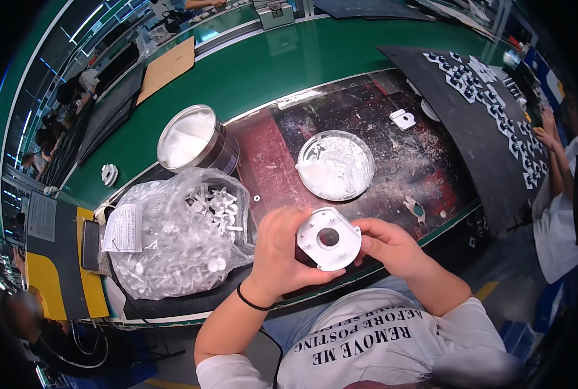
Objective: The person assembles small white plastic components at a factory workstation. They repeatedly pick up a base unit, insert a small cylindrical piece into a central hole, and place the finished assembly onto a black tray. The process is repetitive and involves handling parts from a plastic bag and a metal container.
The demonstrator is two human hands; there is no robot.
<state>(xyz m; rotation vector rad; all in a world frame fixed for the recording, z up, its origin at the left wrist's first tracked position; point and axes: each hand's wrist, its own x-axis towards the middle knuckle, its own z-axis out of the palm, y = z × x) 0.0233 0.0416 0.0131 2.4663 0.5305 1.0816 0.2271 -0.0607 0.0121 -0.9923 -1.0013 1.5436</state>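
Note:
Between both hands, over the bench's front edge, I hold a white plastic housing with a round hole in its middle and several small pegs on its face. My left hand grips it from the left, thumb along the lower edge. The fingers of my right hand pinch its right side. Just beyond it sits a round dish of white paste. To the left lies a clear plastic bag full of small white parts. A small white ring rests on the bench near the bag.
Behind the bag stands an open tin of white paste. A black board with rows of white-and-black parts is at right, beside a co-worker's hands. A white part lies on the stained bench mat. A phone stands at left.

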